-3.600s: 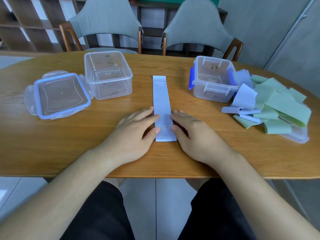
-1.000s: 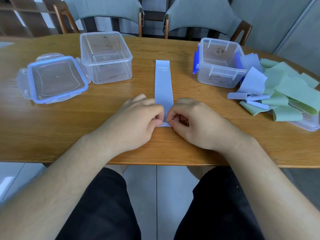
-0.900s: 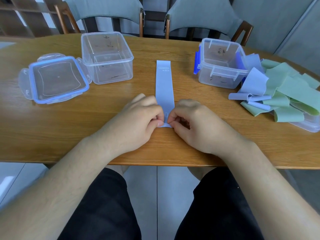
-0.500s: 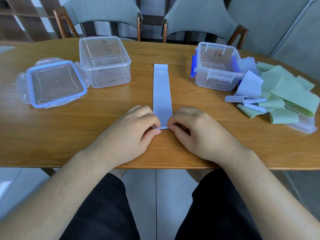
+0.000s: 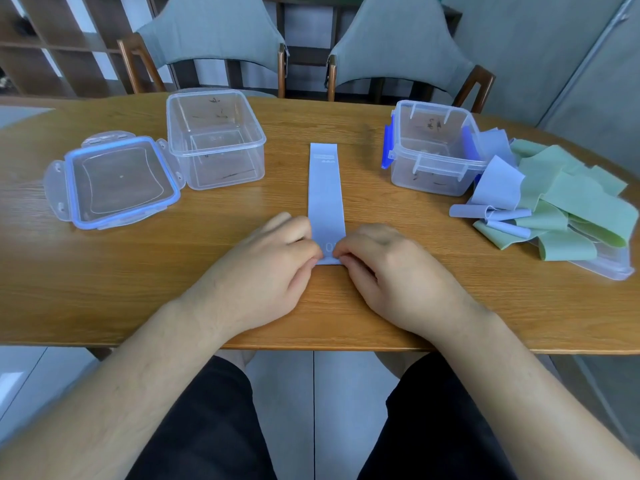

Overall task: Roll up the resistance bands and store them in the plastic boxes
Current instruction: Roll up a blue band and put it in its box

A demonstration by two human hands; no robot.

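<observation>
A pale blue resistance band (image 5: pixel 325 195) lies flat and lengthwise on the wooden table (image 5: pixel 104 278), pointing away from me. My left hand (image 5: pixel 263 271) and my right hand (image 5: pixel 391 271) pinch its near end from either side, fingers curled over the edge. An open clear plastic box (image 5: pixel 214 136) stands at the back left with its blue-rimmed lid (image 5: pixel 114 178) lying beside it. A second clear box (image 5: pixel 433 147) with blue clips stands at the back right. A heap of green and blue bands (image 5: pixel 561 206) lies to its right.
Under the heap lies another clear lid (image 5: pixel 609 268), near the table's right edge. Two grey chairs (image 5: pixel 214 39) stand behind the table. The table's front edge runs just below my wrists.
My hands went from lying flat on the band's near end to pinching it with curled fingers. The near edge has started to turn over. The camera view shifted slightly.
</observation>
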